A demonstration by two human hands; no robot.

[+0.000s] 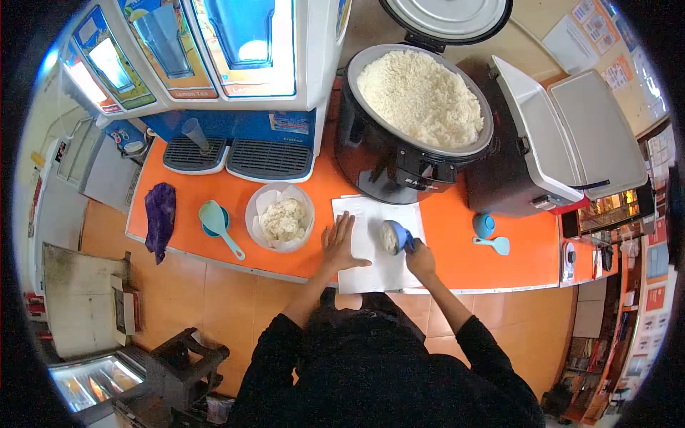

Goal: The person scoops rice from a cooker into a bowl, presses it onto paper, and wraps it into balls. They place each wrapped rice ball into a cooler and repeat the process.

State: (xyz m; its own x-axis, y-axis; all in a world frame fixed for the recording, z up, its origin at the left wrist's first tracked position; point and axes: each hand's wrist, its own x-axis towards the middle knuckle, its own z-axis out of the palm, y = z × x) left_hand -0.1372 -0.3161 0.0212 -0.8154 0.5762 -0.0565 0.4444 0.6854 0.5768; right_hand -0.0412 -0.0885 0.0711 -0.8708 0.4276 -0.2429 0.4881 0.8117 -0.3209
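Note:
White paper sheets (365, 269) lie on the orange counter in front of me. My left hand (341, 246) rests on their left part, fingers spread, holding nothing. The handle of a blue scoop (402, 234) is in my closed right hand (421, 261). White rice shows inside the scoop, which is over the sheets. Left of the sheets stands a clear bowl (312, 221) with rice in it. Behind them is a black rice cooker (364, 160), its lid raised, full of white rice (421, 96).
A green paddle (221, 225) lies on a teal cup at the left, near a purple cloth (160, 214). At the right are a blue cup (484, 225), another paddle (496, 245) and an open cooler box (510, 171). A drink dispenser (235, 128) stands at the back left.

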